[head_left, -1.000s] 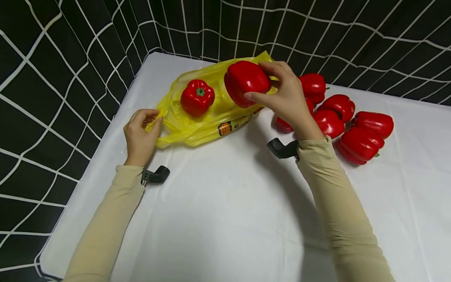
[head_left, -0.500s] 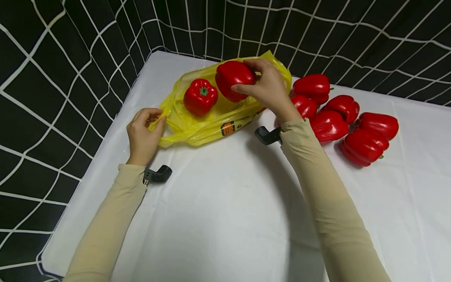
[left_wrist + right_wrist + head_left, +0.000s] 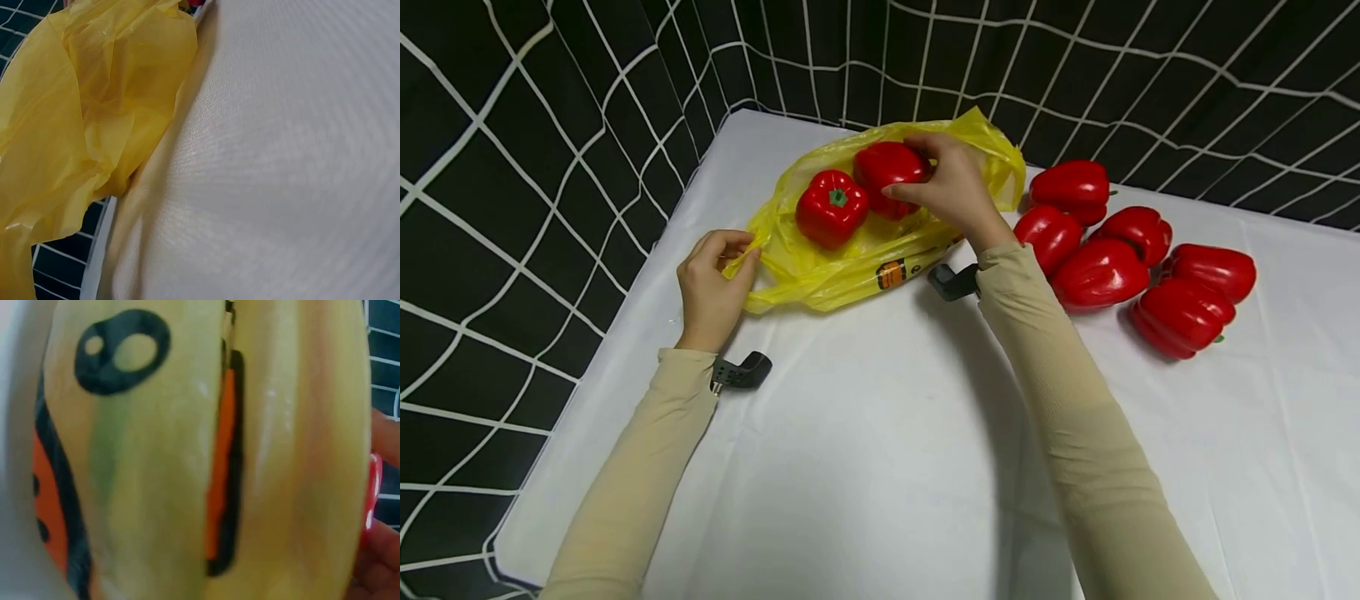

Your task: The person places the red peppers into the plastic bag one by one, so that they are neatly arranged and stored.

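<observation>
A yellow plastic bag [image 3: 820, 287] with an orange and black print lies at the back of the table, its mouth spread. My left hand [image 3: 713, 283] pinches the bag's left edge between thumb and fingers. Within the bag's opening sits one red bell pepper [image 3: 831, 212], its green stem facing up. Right beside it, my right hand [image 3: 951, 183] grips a second red bell pepper [image 3: 887, 171] from the right side, low over the yellow plastic. In the right wrist view the printed bag wall [image 3: 162, 456] hides most of that pepper.
Several red bell peppers [image 3: 1101, 275] lie in a cluster to the right of the bag on the white-covered table [image 3: 865, 450]. Dark walls with white netting [image 3: 535, 158] border the table at the left and back.
My right hand has carried its pepper left and down into the bag's opening, up beside the other pepper. The left hand keeps its pinch on the bag edge.
</observation>
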